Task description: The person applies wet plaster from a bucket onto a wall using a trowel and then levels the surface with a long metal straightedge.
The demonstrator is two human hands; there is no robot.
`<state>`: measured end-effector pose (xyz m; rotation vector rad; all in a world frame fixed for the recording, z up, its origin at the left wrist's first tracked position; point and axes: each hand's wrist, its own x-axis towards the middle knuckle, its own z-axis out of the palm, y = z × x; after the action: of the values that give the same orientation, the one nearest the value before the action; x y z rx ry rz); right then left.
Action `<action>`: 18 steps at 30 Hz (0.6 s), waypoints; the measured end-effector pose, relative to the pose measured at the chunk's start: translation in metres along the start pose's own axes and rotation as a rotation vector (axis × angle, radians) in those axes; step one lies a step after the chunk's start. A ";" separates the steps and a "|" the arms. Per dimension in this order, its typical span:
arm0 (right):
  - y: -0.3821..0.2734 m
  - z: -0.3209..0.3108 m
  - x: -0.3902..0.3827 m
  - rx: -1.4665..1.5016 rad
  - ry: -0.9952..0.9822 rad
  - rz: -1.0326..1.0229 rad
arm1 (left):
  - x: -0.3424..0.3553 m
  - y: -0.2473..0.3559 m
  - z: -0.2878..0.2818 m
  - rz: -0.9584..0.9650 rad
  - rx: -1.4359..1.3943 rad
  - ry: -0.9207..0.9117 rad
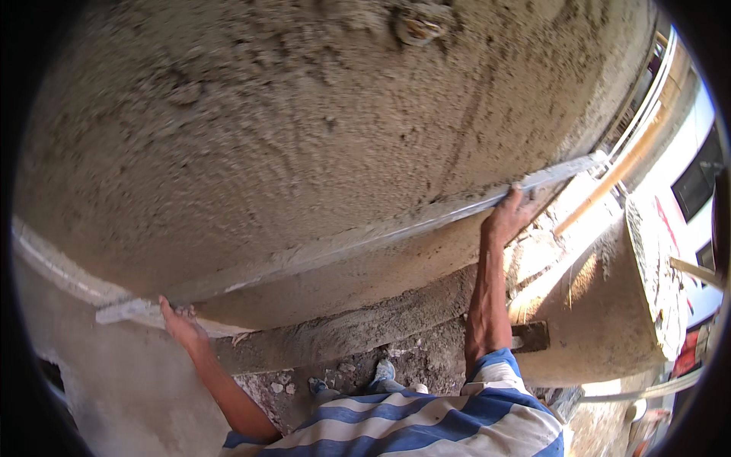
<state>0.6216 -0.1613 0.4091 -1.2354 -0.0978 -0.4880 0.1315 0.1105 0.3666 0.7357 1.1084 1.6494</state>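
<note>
A long, pale metal straightedge (560,174) lies slantwise against a wall (304,137) coated in rough, wet-looking grey-brown plaster. Near its lower left end, my left hand (180,324) grips the bar, thumb up along its edge. My right hand (508,217) is closed round the bar close to its upper right end, the arm stretched out. Plaster clings along the bar's upper edge. Below it, a smoother band of wall (320,298) shows. The undersides of the bar and some fingertips are hidden.
A round plaster-spattered hole (420,29) sits high in the wall. Rubble and mortar (346,373) lie around my feet (384,372). At right are a wooden pole (601,194), a low plastered wall (601,312) and a dark rectangular tool-like piece (531,337).
</note>
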 end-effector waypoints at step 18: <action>-0.068 0.010 0.064 -0.048 0.079 0.001 | -0.023 0.117 0.089 0.245 -0.026 -0.091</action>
<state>0.6527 -0.1877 0.4930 -1.2616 -0.0180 -0.5399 0.1703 0.1052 0.5102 0.9500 0.9599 1.8120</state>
